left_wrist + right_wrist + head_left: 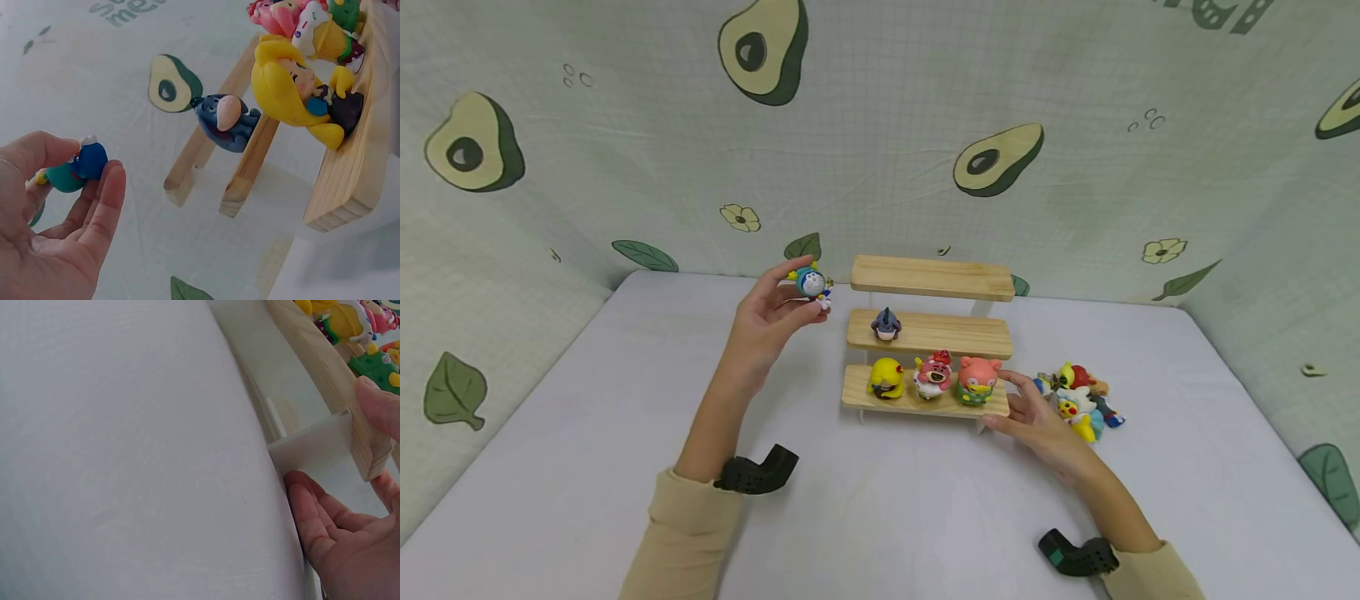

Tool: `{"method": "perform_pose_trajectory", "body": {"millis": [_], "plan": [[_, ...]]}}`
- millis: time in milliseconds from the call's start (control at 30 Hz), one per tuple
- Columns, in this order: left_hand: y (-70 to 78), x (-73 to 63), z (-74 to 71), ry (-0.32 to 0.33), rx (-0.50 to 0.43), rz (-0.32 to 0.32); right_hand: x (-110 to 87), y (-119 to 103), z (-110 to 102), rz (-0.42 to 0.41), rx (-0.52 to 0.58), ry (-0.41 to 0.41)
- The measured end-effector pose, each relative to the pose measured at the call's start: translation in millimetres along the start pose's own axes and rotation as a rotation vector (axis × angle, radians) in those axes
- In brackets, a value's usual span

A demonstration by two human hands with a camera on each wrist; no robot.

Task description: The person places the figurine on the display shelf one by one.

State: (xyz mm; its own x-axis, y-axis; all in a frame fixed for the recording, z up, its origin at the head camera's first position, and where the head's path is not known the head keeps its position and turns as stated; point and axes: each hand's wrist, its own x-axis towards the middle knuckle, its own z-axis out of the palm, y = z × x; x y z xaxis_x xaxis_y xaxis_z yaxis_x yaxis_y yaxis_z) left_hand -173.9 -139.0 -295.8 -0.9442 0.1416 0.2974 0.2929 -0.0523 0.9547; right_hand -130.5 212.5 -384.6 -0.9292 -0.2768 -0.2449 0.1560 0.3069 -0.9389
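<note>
My left hand [769,321] pinches a small figurine [812,284] with a teal hood and pale face, held up left of a three-tier wooden display stand [932,277]. From behind, in the left wrist view, the figurine [91,164] shows teal and blue between thumb and fingertips. At the stand's lower right end, my right hand [1037,423] grips the bottom board [325,369], thumb on the wood and fingers around its end by the white support [319,447]. That board carries a yellow-haired figurine [887,379], a pink one [933,375] and a coral-and-green one [977,381].
A grey-blue donkey figurine [886,325] sits at the left of the middle board. Several colourful figurines [1082,400] lie in a pile on the white table [880,517], right of the stand and beside my right hand. An avocado-print cloth [880,125] hangs behind the table.
</note>
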Motion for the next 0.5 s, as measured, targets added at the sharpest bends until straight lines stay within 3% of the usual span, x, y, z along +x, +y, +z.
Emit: {"method": "perform_pose_trajectory", "body": {"millis": [500], "plan": [[7.4,3.2,33.5,-0.133,0.165,0.12,0.0,0,1,0.01,-0.002,0.006]]}}
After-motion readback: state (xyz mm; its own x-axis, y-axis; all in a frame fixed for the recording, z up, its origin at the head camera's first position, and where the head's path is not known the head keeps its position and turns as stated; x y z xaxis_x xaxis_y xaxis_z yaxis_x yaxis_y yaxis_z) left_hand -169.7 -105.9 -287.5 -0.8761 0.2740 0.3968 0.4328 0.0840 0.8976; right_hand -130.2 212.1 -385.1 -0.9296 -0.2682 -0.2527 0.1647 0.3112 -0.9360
